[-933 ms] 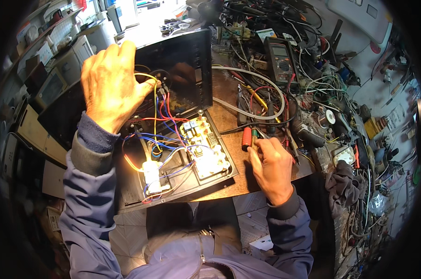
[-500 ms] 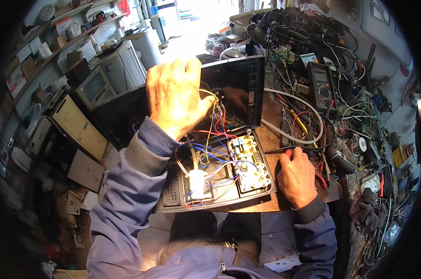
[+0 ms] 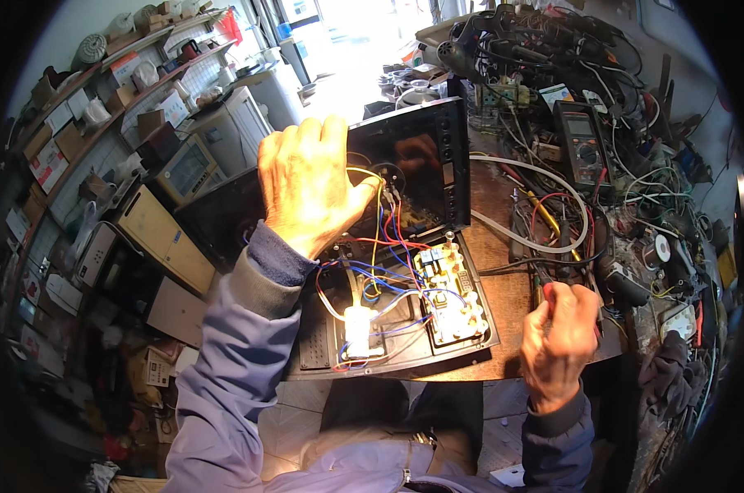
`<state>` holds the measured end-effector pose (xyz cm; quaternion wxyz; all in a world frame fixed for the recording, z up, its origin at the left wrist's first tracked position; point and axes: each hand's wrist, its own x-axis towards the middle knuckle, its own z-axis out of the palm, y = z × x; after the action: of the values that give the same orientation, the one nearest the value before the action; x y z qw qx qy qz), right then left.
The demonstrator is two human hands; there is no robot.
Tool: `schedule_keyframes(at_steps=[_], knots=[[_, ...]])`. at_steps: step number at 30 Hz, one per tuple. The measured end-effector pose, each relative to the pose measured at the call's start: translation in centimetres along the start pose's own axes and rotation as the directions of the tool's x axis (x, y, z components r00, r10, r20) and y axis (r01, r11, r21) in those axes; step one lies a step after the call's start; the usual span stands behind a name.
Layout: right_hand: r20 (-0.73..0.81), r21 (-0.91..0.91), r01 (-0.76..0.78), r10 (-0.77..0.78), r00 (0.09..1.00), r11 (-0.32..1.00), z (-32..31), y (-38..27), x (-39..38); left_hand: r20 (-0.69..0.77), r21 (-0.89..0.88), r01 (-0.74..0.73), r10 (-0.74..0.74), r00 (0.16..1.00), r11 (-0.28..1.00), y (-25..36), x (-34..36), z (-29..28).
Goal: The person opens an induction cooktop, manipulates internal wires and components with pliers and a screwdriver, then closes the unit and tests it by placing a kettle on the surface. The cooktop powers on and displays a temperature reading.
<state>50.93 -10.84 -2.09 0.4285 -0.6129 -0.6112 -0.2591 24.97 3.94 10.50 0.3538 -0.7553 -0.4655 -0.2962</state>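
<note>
My left hand (image 3: 306,185) grips the top edge of an upright black glossy panel (image 3: 417,135), its thumb beside yellow wires (image 3: 372,176). Red, blue and yellow wires run down to a lit circuit board (image 3: 450,304) and a smaller white component (image 3: 357,329) on the open black housing (image 3: 314,352). My right hand (image 3: 559,341) is closed on a red-handled tool (image 3: 550,292) at the right of the housing, its shaft hard to make out. Pliers and other tools (image 3: 545,209) lie just beyond it, inside a loop of pale hose (image 3: 584,230).
The wooden bench (image 3: 503,255) carries a multimeter (image 3: 583,144), a solder spool (image 3: 660,251), a rag (image 3: 668,378) and tangled cables (image 3: 643,177) along the right. Shelves with boxes (image 3: 125,74) and old appliances (image 3: 158,230) line the left. A bright doorway (image 3: 339,33) is behind.
The camera view has shifted, showing more of the room. My right hand has closed more fully round the red handle and moved slightly right and toward me. My left hand stays on the panel's edge.
</note>
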Motion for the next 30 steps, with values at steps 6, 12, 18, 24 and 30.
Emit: schedule_keyframes(at_steps=[6,12,18,24,30], knots=[[-0.115,0.484,-0.085,0.159,0.980,0.871,-2.6,-2.8,-0.2,0.022,0.001,0.015,-0.015,1.000,1.000,0.0,-0.1,-0.2],[-0.164,0.714,0.012,0.151,0.975,0.700,0.8,-7.3,1.5,0.029,-0.005,0.017,-0.017,0.999,1.000,0.3,0.2,-0.2],[-0.196,0.735,0.084,0.092,0.976,0.673,4.5,-8.5,2.3,0.030,-0.001,0.014,-0.014,0.999,1.000,0.2,0.1,-0.2],[-0.175,0.740,0.073,0.087,0.981,0.669,5.2,-8.9,2.4,0.010,-0.015,0.010,-0.010,1.000,1.000,0.2,0.1,-0.3],[-0.162,0.740,0.053,0.101,0.982,0.670,5.4,-9.1,2.4,-0.004,-0.018,0.004,-0.004,1.000,1.000,0.1,0.1,-0.1]])
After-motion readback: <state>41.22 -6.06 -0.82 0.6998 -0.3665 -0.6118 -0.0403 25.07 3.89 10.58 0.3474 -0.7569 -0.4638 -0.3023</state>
